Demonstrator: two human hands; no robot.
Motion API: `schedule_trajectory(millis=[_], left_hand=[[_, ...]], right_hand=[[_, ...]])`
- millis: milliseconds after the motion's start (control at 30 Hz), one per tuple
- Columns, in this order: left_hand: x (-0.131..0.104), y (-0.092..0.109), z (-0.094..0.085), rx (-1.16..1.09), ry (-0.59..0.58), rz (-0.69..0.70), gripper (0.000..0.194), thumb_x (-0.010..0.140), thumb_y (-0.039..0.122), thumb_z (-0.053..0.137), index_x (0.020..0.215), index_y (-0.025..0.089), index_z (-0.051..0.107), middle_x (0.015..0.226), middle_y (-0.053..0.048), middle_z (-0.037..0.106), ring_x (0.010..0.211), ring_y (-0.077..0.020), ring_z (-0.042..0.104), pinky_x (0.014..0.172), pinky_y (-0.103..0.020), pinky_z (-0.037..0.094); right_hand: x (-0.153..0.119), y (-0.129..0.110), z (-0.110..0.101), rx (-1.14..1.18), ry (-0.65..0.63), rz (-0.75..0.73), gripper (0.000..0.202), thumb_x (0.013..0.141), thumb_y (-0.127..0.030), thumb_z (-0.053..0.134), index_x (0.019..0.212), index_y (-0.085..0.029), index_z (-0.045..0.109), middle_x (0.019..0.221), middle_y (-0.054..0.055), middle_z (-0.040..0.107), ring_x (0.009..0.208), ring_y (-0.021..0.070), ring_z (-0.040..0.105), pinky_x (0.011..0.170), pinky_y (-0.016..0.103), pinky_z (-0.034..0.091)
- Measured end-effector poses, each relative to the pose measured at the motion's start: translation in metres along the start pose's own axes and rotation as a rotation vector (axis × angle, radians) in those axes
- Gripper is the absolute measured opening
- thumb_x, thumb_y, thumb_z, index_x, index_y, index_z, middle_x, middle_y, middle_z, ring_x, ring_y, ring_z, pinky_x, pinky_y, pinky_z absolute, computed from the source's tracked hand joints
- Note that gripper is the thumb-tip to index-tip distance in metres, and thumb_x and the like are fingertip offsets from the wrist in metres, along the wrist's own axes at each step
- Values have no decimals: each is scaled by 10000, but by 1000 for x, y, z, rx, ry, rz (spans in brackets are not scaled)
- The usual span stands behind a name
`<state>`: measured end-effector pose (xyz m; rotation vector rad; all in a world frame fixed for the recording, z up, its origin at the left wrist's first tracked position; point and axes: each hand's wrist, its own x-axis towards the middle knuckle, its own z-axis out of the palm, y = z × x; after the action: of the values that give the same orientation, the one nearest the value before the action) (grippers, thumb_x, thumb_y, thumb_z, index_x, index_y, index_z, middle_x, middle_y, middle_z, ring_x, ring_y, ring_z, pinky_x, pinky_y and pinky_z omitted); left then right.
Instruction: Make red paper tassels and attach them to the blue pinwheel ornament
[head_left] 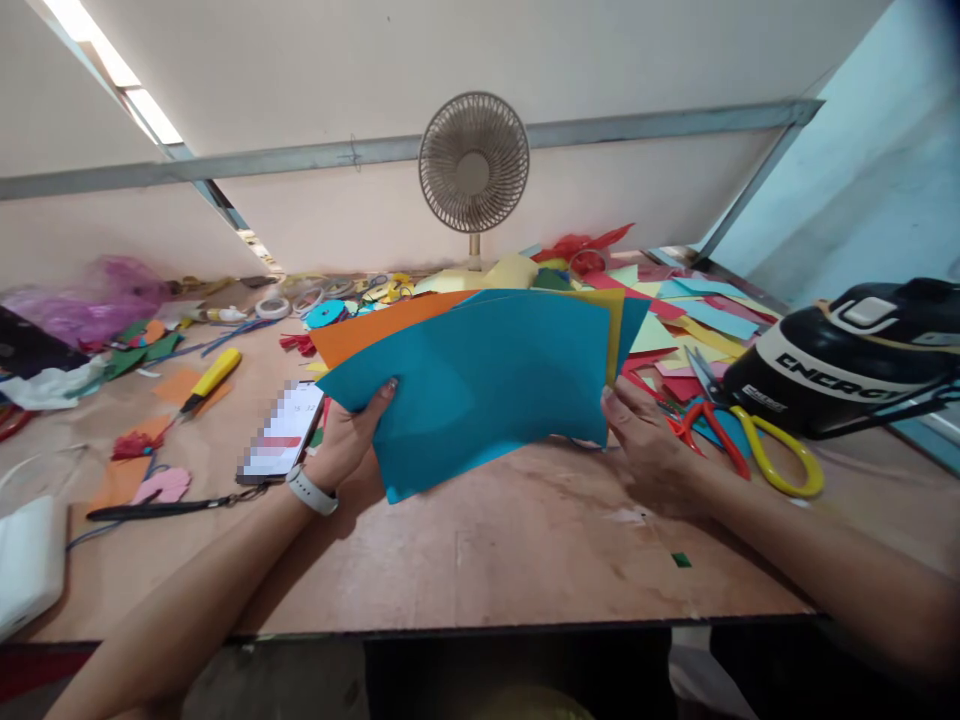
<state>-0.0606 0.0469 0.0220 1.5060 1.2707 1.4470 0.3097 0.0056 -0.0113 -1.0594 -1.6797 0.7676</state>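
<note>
Several sheets of coloured paper are held up above the table between my two hands. A blue sheet [495, 380] faces me in front, slightly bowed. Behind it show the edges of an orange sheet [345, 335] at the left and a yellow sheet [616, 330] at the right. My left hand [349, 430], with a white watch on the wrist, grips the left edge, thumb on the blue face. At the right edge my right hand [641, 440] pinches the sheets, thumb in front. The fingers of both hands are mostly hidden behind the paper.
A phone [281, 440] and a yellow-handled cutter [210, 385] lie at left. Scissors with red handles [712, 435] and yellow handles [780, 460] lie at right beside a black bottle [840, 350]. A fan [474, 165] stands behind paper scraps. The table's front edge [450, 630] is near me.
</note>
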Motion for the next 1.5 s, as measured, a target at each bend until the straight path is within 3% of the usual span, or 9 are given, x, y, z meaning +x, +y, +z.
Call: schedule_trajectory(millis=[233, 667, 867, 1033, 1133, 1233, 1333, 1400, 1500], left_hand=[[0, 2, 1, 3, 2, -17, 620, 834, 585, 745, 1305, 190, 662, 1391, -120, 662, 1362, -350, 563, 1152, -494, 490], [-3, 4, 4, 13, 33, 21, 575, 842, 573, 743, 1267, 190, 678, 1356, -112, 686, 1318, -327, 603, 1156, -467, 487], [-2, 1, -1, 44, 62, -4, 569, 907, 576, 665, 1364, 241, 613, 1487, -77, 588, 1441, -317, 484, 1228, -447, 398], [2, -7, -4, 60, 66, -2, 513, 880, 560, 706, 1273, 231, 672, 1368, -70, 679, 1375, -306, 557, 1193, -441, 448], [2, -5, -1, -12, -70, -78, 510, 860, 555, 734, 1228, 205, 688, 1159, -85, 766, 1108, -282, 720, 933, -404, 627], [0, 1, 3, -106, -129, -124, 581, 905, 538, 695, 1385, 232, 579, 1133, -88, 769, 1031, -224, 741, 795, -318, 644], [-1, 5, 5, -153, -113, -119, 581, 919, 505, 694, 1415, 242, 547, 1167, -102, 755, 1061, -208, 729, 835, -311, 631], [-1, 6, 5, -154, -110, -101, 553, 921, 500, 694, 1395, 246, 566, 1192, -107, 744, 1072, -209, 723, 870, -332, 627], [-5, 8, 8, -99, -161, -74, 535, 935, 557, 645, 1366, 244, 591, 1193, -114, 746, 1070, -238, 725, 889, -397, 631]], right_hand=[[14, -23, 13, 133, 81, 70, 865, 930, -572, 628, 1611, -508, 100, 1637, -22, 387, 1489, 250, 405, 1180, 571, 415], [14, -24, 8, -119, 43, 16, 819, 999, -528, 534, 1644, -410, 43, 1739, -28, 42, 1597, 250, 27, 1280, 573, 161], [14, -28, 19, 263, 107, 77, 874, 993, -414, 584, 1633, -432, -13, 1597, 63, 458, 1334, 262, 590, 1042, 549, 572], [14, -32, 21, 474, -74, 335, 606, 954, -449, 641, 1515, -285, 482, 1324, 111, 705, 1076, 297, 734, 881, 510, 659], [27, -26, 3, 369, 173, 329, 496, 902, -489, 693, 1329, -241, 648, 1209, 102, 757, 1063, 331, 737, 862, 549, 652], [43, -22, -29, 215, 661, 79, 436, 912, -445, 691, 1291, -234, 655, 1279, 93, 724, 1161, 321, 697, 997, 555, 583], [42, -23, -48, -120, 887, -213, 297, 969, -388, 633, 1181, -201, 724, 1286, 104, 714, 1267, 357, 628, 1143, 566, 457], [32, -24, -43, -388, 723, -382, 310, 967, -308, 641, 1262, -242, 709, 1372, 88, 671, 1327, 369, 585, 1181, 579, 418], [13, -24, -15, -641, 57, -564, 573, 957, -179, 616, 1498, -338, 517, 1560, 41, 485, 1371, 319, 554, 1140, 535, 498]])
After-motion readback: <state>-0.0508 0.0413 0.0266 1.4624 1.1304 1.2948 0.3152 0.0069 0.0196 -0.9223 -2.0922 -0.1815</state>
